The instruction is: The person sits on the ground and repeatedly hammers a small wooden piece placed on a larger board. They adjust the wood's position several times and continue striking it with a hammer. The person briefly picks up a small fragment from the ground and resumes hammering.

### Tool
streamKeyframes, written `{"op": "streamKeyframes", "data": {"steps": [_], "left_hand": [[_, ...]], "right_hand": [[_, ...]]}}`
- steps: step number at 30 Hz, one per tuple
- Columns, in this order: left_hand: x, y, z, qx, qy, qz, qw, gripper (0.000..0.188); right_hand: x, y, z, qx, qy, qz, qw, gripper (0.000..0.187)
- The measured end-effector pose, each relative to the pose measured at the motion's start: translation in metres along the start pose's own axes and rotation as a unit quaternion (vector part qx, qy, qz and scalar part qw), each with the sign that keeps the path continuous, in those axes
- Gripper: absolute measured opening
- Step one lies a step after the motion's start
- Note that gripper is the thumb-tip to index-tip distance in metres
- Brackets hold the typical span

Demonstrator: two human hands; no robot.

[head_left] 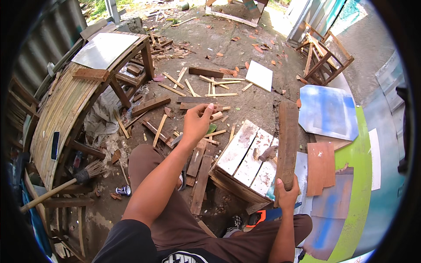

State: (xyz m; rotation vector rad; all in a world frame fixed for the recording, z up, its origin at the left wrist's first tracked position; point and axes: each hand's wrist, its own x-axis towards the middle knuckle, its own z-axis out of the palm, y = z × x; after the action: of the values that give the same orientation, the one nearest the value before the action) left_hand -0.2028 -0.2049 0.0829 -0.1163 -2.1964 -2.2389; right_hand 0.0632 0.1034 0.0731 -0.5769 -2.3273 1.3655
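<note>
My right hand (287, 193) grips the lower end of a brown wooden board (287, 144), which stands nearly upright beside a wooden crate. The crate (239, 149) has a white, scuffed slatted top. On it lies a hammer (268, 153), its handle partly hidden behind the board. My left hand (196, 125) is raised over the floor left of the crate, apart from the board. Its thumb and forefinger come together and the other fingers curl; anything between them is too small to make out. A saw with an orange handle (258, 218) lies near my right knee.
Thin wooden sticks (215, 83) and dark boards (201, 175) litter the floor. At left stands a slatted bamboo table (66, 105) bearing a white panel (105, 49) and a phone (55, 145). A broom (90, 171) leans below. Painted panels (329, 111) lie at right.
</note>
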Motion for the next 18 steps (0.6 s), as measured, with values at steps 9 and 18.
{"op": "streamKeyframes", "data": {"steps": [9, 18], "left_hand": [[-0.078, -0.066, 0.060, 0.076, -0.296, -0.222, 0.926, 0.078], [-0.061, -0.054, 0.073, -0.063, -0.096, -0.239, 0.964, 0.064]], "right_hand": [[-0.037, -0.008, 0.059, -0.011, -0.121, 0.115, 0.986, 0.069], [0.018, -0.011, 0.069, -0.073, -0.115, -0.037, 0.990, 0.032]]}}
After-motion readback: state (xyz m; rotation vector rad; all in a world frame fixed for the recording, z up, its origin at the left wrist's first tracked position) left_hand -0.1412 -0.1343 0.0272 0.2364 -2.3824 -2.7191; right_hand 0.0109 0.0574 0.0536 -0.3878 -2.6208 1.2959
